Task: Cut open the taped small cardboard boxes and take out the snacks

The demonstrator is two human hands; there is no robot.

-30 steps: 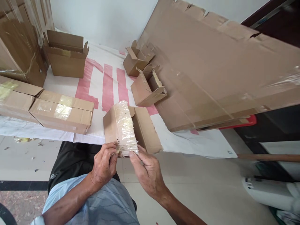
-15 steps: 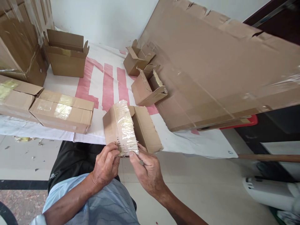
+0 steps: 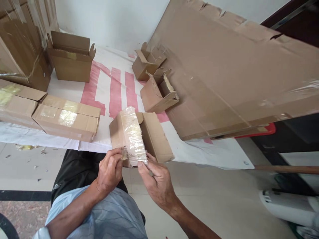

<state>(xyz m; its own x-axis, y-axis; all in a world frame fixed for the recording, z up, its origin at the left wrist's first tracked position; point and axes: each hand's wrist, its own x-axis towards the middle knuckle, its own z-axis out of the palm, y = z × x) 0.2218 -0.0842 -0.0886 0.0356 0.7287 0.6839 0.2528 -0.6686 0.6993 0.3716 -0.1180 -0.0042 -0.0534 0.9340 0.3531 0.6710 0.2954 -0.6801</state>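
A small cardboard box (image 3: 152, 136) hangs over the near edge of the cloth-covered surface, with a wide band of clear tape (image 3: 132, 134) along its top. My left hand (image 3: 109, 171) pinches the near end of that tape between thumb and fingertips. At the box's near end my right hand (image 3: 156, 181) grips it, thumb pressed on the tape's edge and fingers under the box.
A white cloth with red stripes (image 3: 114, 89) covers the surface. Taped flat boxes (image 3: 67, 118) lie at left, an open box (image 3: 71, 58) behind them, two torn small boxes (image 3: 154, 83) at centre. A large cardboard sheet (image 3: 236, 69) leans at right. Tiled floor lies below.
My left thumb and fingers have shifted slightly on the tape's near end, lifting a small bit of it. The box and my right hand have stayed where they were.
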